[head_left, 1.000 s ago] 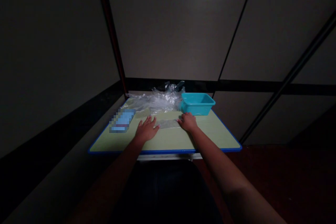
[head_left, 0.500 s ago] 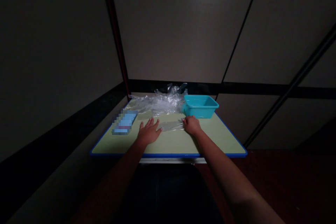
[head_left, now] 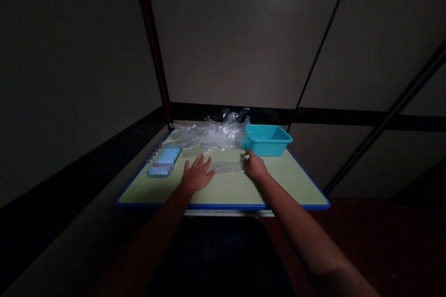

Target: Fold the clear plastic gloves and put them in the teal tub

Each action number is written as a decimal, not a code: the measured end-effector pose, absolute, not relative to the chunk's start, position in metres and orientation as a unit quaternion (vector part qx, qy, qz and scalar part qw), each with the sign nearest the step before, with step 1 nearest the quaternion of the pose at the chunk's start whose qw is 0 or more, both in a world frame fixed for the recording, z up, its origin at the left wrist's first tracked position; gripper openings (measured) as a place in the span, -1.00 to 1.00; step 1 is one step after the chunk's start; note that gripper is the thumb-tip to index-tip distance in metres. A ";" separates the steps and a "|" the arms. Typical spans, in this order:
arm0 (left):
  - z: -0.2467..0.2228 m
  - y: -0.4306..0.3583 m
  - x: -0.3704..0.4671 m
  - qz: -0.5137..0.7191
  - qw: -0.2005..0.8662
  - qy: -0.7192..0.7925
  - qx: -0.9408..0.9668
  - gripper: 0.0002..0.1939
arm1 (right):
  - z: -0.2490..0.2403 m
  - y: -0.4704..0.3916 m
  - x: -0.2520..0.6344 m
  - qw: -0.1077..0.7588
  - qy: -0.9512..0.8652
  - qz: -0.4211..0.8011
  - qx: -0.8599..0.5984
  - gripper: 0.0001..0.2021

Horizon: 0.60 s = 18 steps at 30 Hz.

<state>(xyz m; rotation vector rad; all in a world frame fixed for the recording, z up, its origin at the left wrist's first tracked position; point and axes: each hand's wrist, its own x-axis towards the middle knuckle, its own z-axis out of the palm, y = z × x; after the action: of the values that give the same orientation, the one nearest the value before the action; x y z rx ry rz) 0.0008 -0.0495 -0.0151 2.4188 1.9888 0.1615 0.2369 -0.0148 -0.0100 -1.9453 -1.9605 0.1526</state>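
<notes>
A clear plastic bag [head_left: 228,167] lies flattened into a strip on the table between my two hands. My left hand [head_left: 198,174] rests palm down with its fingers spread, its thumb at the bag's left end. At the other end, my right hand [head_left: 256,166] is closed, with thumb and index finger curled together by the bag's edge; the exact pinch point is hard to see. Behind both hands spreads a crumpled heap of clear plastic bags [head_left: 221,137]. A turquoise plastic basin [head_left: 267,148] stands just beyond my right hand.
The pale yellow-green table [head_left: 223,192] has a blue rim. On its left side lies a phone [head_left: 164,160], its screen blurred out. Panelled walls [head_left: 237,46] rise close behind and to the left.
My right thumb and index finger have shifted slightly, with the index finger raised a little at the bag's end. The left hand and the bag stay almost where they were.
</notes>
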 end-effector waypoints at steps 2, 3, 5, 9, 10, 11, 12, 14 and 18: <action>-0.014 -0.050 0.001 0.050 0.004 0.635 0.771 -0.35 | -0.007 -0.018 0.235 0.160 -0.705 0.025 -0.690 -0.74; -0.013 -0.051 0.002 0.050 0.005 0.634 0.771 -0.35 | -0.005 -0.020 0.233 0.143 -0.710 0.010 -0.689 -0.74; -0.012 -0.052 0.002 0.050 0.007 0.634 0.772 -0.34 | -0.003 -0.022 0.230 0.112 -0.719 -0.006 -0.686 -0.74; -0.011 -0.054 0.003 0.061 0.001 0.633 0.772 -0.34 | -0.002 -0.023 0.228 0.099 -0.721 -0.009 -0.685 -0.74; -0.011 -0.055 0.003 0.068 -0.004 0.633 0.771 -0.34 | -0.003 -0.023 0.229 0.102 -0.720 -0.006 -0.686 -0.74; -0.011 -0.056 0.003 0.076 -0.013 0.634 0.769 -0.34 | -0.004 -0.023 0.229 0.109 -0.718 -0.002 -0.687 -0.74; -0.010 -0.058 0.004 0.088 -0.027 0.635 0.767 -0.34 | -0.005 -0.022 0.231 0.117 -0.716 0.003 -0.688 -0.74; -0.009 -0.061 0.005 0.117 -0.071 0.633 0.762 -0.35 | -0.007 -0.020 0.233 0.142 -0.712 0.018 -0.687 -0.75; -0.004 -0.067 0.006 0.143 -0.115 0.591 0.785 -0.39 | -0.010 -0.016 0.237 0.220 -0.695 0.077 -0.681 -0.76</action>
<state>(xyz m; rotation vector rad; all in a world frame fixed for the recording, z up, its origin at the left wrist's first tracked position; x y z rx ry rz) 0.0063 -0.0670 -0.0038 2.6654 2.0082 0.4868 0.2372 -0.0163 -0.0104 -1.8827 -1.9215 0.2122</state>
